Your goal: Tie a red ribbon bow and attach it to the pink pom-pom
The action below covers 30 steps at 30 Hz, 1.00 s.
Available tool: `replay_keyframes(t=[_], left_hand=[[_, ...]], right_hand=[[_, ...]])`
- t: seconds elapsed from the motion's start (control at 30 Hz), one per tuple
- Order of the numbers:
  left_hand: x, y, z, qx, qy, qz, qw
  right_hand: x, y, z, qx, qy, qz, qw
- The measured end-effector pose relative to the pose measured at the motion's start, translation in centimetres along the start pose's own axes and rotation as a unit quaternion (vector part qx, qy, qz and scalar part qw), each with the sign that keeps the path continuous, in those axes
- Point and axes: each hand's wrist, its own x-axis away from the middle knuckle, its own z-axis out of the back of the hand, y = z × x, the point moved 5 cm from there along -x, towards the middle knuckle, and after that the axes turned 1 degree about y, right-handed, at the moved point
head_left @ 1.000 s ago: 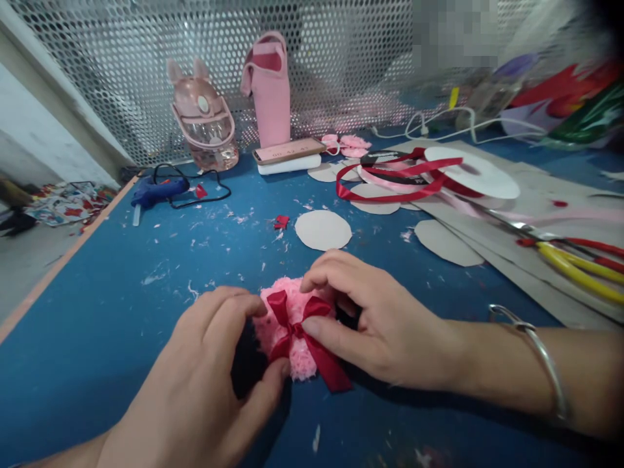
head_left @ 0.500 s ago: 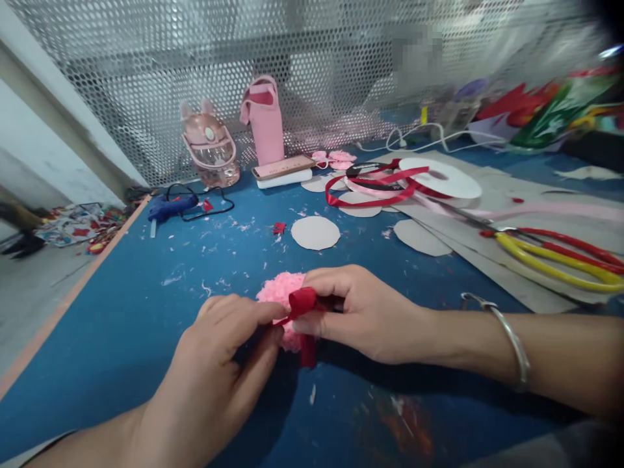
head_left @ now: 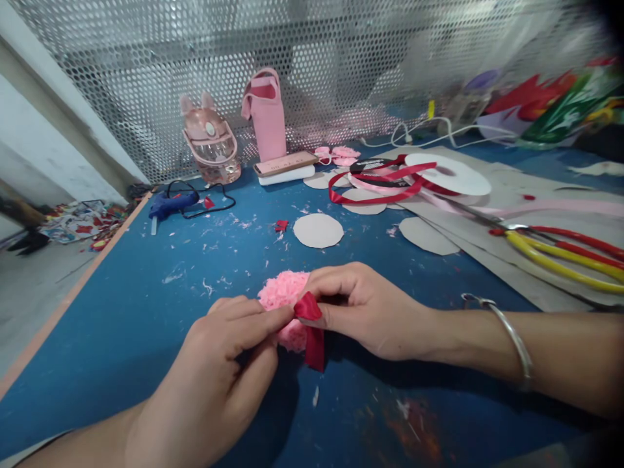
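A fluffy pink pom-pom piece [head_left: 280,292] rests on the blue table [head_left: 121,305] in front of me, with a dark red ribbon bow [head_left: 312,325] on its near side. My left hand [head_left: 219,370] pinches the bow's left side between thumb and forefinger. My right hand [head_left: 370,309], a silver bangle on its wrist, pinches the bow's right loop and curls over the pom-pom. One ribbon tail hangs down toward me.
A white card circle [head_left: 318,230] lies just beyond. Behind are a red ribbon spool [head_left: 390,179], pink bottle [head_left: 210,140], pink pouch [head_left: 268,114], phone [head_left: 285,164] and blue glue gun [head_left: 168,203]. Red and yellow scissors [head_left: 560,250] lie right on grey card sheets [head_left: 511,195]. A mesh wall [head_left: 146,65] backs the table.
The view pulled back and rose. The bow, first spread flat on the pom-pom, is now gathered tighter between both hands' fingertips, with one tail hanging down.
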Motion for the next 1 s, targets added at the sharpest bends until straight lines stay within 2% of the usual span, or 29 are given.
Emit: replay_keyframes(t=[0.13,0.3,0.43,0.5,0.6,0.67,0.83,1.0], left_hand=[[0.0,-0.1,-0.2,0.009,0.0,0.016,1.0],[0.0,-0.8,0.5,0.045,0.1,0.044,0.993],[-0.4,-1.0,0.2,0.147,0.081,0.066,0.984],[-0.6,-1.7,0.2,0.216,0.091,0.137,0.962],[-0.7,-2.7,-0.3,0.319,0.094,0.248,0.91],[-0.8,-2.9,-0.7,0.358,0.084,0.276,0.888],[-0.8,-2.7,-0.6,0.39,0.108,0.257,0.878],[-0.8,-2.1,-0.9,0.409,0.093,0.238,0.876]], right_hand=[[0.0,0.0,0.0,-0.008,-0.002,-0.016,1.0],[-0.1,0.0,-0.1,-0.01,-0.012,-0.034,0.999],[0.1,-0.3,-0.4,0.023,-0.008,-0.021,0.999],[0.2,-0.3,-0.6,0.0,-0.002,-0.021,1.0],[0.3,0.1,-0.7,-0.023,0.01,-0.027,0.999],[0.4,0.3,-0.7,-0.025,0.016,-0.022,0.999],[0.5,0.3,-0.5,-0.063,0.055,-0.009,0.996],[0.6,-0.1,-0.9,-0.106,0.039,-0.008,0.994]])
